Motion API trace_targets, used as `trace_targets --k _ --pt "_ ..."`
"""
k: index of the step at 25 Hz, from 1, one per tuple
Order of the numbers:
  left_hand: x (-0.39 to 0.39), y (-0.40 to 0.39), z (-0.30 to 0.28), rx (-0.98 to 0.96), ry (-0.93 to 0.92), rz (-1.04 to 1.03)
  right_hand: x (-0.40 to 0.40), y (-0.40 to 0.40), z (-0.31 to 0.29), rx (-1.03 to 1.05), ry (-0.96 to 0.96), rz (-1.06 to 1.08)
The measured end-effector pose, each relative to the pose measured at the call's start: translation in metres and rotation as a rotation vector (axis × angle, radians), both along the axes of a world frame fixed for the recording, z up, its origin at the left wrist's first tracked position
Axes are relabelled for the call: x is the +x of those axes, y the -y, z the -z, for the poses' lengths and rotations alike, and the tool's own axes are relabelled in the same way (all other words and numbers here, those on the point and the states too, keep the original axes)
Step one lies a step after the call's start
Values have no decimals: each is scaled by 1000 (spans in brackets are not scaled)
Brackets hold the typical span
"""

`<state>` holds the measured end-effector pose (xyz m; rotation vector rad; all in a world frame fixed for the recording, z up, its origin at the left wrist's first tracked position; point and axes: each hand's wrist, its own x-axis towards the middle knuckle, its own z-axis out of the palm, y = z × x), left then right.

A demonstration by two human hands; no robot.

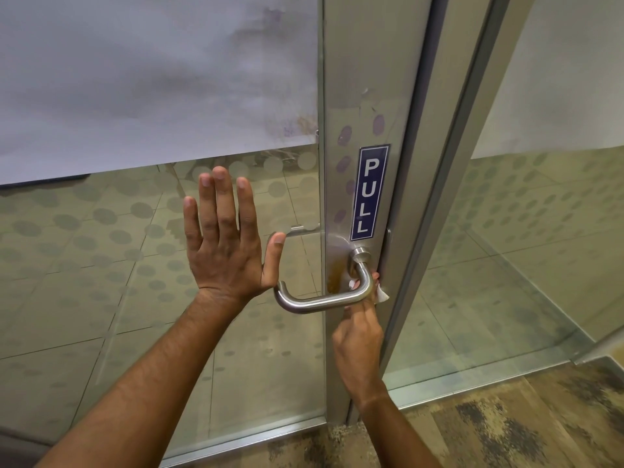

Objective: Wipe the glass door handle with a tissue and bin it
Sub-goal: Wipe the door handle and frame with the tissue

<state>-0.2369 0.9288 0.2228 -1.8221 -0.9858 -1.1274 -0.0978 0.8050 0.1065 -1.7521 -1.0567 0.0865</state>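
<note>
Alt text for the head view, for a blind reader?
A right hand presses a white tissue against the bend of a steel door handle, under a blue PULL sign. The left hand rests flat on the glass door.

Two hands (224, 244), one handle (317, 300), one tissue (381, 293), one sign (369, 192)

Soft, even indoor light, no hard shadows. The steel handle (314, 304) shows bright highlights. Wide-angle bending curves the door frame (439, 197).
</note>
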Motion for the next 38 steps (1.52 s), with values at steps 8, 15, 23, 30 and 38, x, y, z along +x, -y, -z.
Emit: trace_targets --k 8,15,23,30,38 --pt "-1 1 -1 -11 3 17 4 14 -8 301 231 64" --pt "-2 -3 3 22 -5 25 -15 -18 -14 487 115 108" --pt "-2 -3 3 12 -2 25 -43 -13 15 82 259 -136" --pt "-2 -2 3 6 -2 27 -22 -27 -1 62 494 -119" --pt "-2 0 2 -7 -6 32 -18 -28 -1 39 526 -123"
